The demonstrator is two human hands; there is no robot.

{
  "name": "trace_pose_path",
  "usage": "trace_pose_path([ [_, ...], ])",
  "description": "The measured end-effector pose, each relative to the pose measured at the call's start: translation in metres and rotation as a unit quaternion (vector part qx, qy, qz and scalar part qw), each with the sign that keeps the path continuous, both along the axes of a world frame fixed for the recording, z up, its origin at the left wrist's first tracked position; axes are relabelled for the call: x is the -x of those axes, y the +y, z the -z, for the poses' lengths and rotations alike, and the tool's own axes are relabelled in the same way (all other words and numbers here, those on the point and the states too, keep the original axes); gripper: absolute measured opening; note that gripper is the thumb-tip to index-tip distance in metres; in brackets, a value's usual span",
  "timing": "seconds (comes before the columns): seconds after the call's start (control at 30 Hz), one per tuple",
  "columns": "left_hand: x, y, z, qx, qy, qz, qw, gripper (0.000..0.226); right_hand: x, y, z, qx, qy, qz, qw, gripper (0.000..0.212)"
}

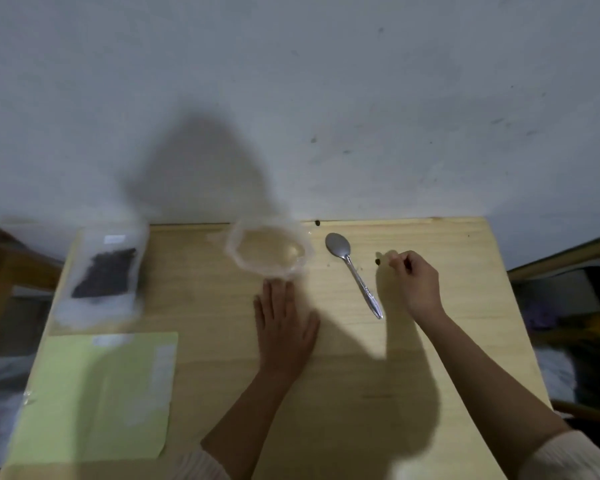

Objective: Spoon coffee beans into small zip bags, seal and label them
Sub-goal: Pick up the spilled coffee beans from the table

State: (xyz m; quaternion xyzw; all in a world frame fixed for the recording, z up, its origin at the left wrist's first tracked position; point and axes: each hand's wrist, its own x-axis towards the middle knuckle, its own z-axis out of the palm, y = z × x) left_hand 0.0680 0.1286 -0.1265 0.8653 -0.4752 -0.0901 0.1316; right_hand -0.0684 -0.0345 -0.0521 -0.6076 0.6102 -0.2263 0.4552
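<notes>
Pale wooden tabletop (430, 341) set against a scuffed grey wall, in dim light. Well left of the left hand a zip bag (94, 313) lies flat with dark coffee beans (104, 271) inside, and nearer the person is a yellow-green sheet (94, 393), probably labels kept ready. The left hand (284, 323) lies flat with fingers straight, its tips at a clear plastic container (267, 251) that looks empty, likely steadying it. Between the hands rests the spoon (354, 271), bowl up. The right hand (416, 278) is curled just beside a stray bean (377, 261), apparently gathering spills. Whether it holds anything I cannot tell.
</notes>
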Motion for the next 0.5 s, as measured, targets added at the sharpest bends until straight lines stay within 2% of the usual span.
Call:
trace_pose_path([
  [0.2, 0.003, -0.002, 0.001, -0.001, -0.017, -0.033, 0.999, 0.069, 0.010, -0.029, 0.024, -0.069, -0.133, -0.036, 0.988, 0.036],
  [0.4, 0.004, -0.001, 0.000, 0.007, -0.019, -0.047, 0.999, 0.068, 0.016, -0.032, 0.023, -0.028, -0.110, -0.081, 0.990, 0.030],
  [0.5, 0.005, -0.001, -0.001, 0.009, -0.017, -0.051, 0.998, 0.068, 0.016, -0.032, 0.026, 0.007, -0.076, -0.112, 0.991, 0.014],
])
